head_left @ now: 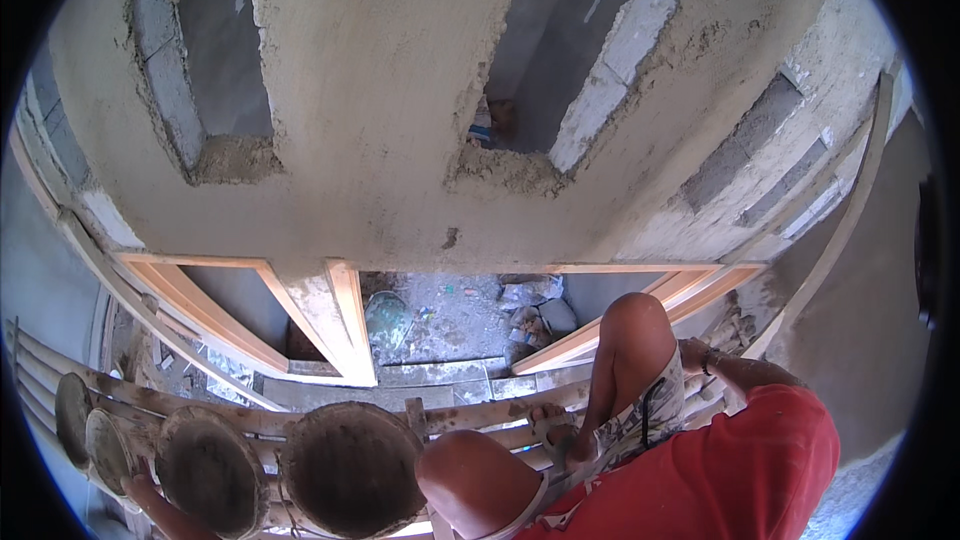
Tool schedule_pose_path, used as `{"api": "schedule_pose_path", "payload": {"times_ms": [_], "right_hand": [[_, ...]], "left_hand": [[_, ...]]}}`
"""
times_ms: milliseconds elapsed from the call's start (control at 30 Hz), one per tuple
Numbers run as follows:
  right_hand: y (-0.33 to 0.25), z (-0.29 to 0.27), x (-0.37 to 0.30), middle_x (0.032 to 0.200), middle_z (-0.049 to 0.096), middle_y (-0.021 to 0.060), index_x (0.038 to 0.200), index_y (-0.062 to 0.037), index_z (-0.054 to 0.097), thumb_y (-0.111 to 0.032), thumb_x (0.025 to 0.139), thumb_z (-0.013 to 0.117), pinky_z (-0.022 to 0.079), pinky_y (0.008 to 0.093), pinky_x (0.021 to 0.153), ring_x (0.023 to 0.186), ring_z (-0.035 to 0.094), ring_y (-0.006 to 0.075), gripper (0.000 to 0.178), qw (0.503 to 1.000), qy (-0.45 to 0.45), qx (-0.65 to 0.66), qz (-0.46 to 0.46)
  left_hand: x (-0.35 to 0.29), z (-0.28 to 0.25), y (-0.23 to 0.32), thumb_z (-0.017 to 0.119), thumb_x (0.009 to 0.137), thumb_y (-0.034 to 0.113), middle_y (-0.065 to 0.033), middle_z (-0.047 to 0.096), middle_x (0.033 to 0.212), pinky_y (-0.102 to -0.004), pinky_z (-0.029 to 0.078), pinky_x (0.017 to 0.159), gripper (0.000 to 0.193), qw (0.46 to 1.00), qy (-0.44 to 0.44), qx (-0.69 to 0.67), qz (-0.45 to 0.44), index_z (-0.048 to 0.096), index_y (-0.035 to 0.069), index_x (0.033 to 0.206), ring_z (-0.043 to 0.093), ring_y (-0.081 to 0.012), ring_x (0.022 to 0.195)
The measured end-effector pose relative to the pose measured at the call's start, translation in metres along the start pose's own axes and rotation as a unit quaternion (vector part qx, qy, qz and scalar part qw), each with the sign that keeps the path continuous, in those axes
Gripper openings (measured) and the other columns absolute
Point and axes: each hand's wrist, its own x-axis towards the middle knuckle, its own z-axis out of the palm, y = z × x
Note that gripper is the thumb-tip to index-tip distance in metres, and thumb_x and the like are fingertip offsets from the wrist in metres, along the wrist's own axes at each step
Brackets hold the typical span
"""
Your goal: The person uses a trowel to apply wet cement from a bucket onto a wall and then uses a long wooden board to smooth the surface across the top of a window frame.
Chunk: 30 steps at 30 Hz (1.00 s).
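At the lower left my left hand [138, 484] is at the near rim of a small round mortar pan [108, 448], its fingers closed at the edge and partly hidden. Two larger mortar-caked pans, a middle one [212, 470] and a bigger one [352, 470], rest to its right on the poles. A further round pan [72, 418] stands just beyond the small one. My right hand [692, 354], below a dark wristband, is beside my raised right knee, its fingers mostly hidden. Nothing held shows there.
Beneath me are the scaffold's long poles [460, 418]. Ahead rises a plastered wall [380, 90] with rough-edged openings. Below are wooden door frames [350, 325] and a floor [450, 330] with debris and sacks [540, 312]. A curved-looking pole [850, 210] crosses the right side.
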Motion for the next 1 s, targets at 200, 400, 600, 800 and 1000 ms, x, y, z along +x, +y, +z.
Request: {"api": "schedule_pose_path", "payload": {"times_ms": [200, 400, 600, 800, 1000], "right_hand": [[0.006, 0.007, 0.014, 0.112, 0.061, 0.0175, 0.116, -0.0101, 0.055, -0.030, 0.087, 0.047, 0.044, 0.0454, 0.092, 0.103, 0.057, 0.0369, 0.036, 0.996, -0.018, -0.046, -0.080], [-0.018, -0.005, 0.017, 0.106, 0.063, 0.0201, 0.108, -0.0077, 0.060, -0.033, 0.082, 0.055, 0.047, 0.0449, 0.086, 0.098, 0.060, 0.0363, 0.037, 0.992, -0.051, -0.051, -0.106], [-0.055, -0.010, 0.057, 0.103, 0.064, 0.0194, 0.099, -0.0071, 0.065, -0.029, 0.078, 0.060, 0.049, 0.0451, 0.083, 0.093, 0.061, 0.0358, 0.031, 0.980, -0.031, 0.043, -0.190], [-0.073, 0.022, 0.119, 0.110, 0.061, 0.0213, 0.109, -0.0033, 0.059, -0.028, 0.076, 0.064, 0.048, 0.0439, 0.085, 0.099, 0.059, 0.0383, 0.042, 0.952, -0.049, 0.129, -0.275], [-0.100, 0.046, 0.144, 0.111, 0.061, 0.0215, 0.112, -0.0034, 0.058, -0.027, 0.076, 0.065, 0.048, 0.0420, 0.085, 0.101, 0.059, 0.0379, 0.043, 0.940, -0.083, 0.182, -0.275]], "left_hand": [[-0.017, -0.050, -0.029, 0.060, 0.076, 0.049, -0.0196, 0.032, 0.133, -0.0533, 0.044, 0.088, 0.078, 0.859, -0.041, -0.462, -0.217, 0.024, 0.002, 0.128, 0.039, -0.0386, 0.117], [-0.084, -0.130, -0.013, 0.048, 0.084, 0.041, -0.0164, 0.010, 0.147, -0.0587, 0.040, 0.092, 0.084, 0.506, -0.009, -0.757, -0.413, -0.001, 0.010, 0.144, 0.023, -0.0405, 0.130], [-0.130, -0.195, -0.056, 0.057, 0.084, 0.043, -0.0408, 0.013, 0.134, -0.0567, 0.053, 0.079, 0.091, 0.661, 0.010, -0.676, -0.326, 0.000, -0.001, 0.140, 0.038, -0.0590, 0.109], [-0.187, -0.252, -0.119, 0.055, 0.089, 0.032, -0.0267, 0.043, 0.120, -0.0589, 0.054, 0.075, 0.056, 0.800, -0.002, -0.571, -0.182, 0.037, -0.006, 0.127, 0.053, -0.0523, 0.093], [-0.311, -0.300, 0.009, 0.054, 0.080, 0.000, -0.0245, 0.059, 0.101, -0.0420, 0.059, 0.059, 0.041, 0.838, -0.066, -0.498, -0.212, 0.042, -0.004, 0.119, 0.065, -0.0335, 0.079]]}}
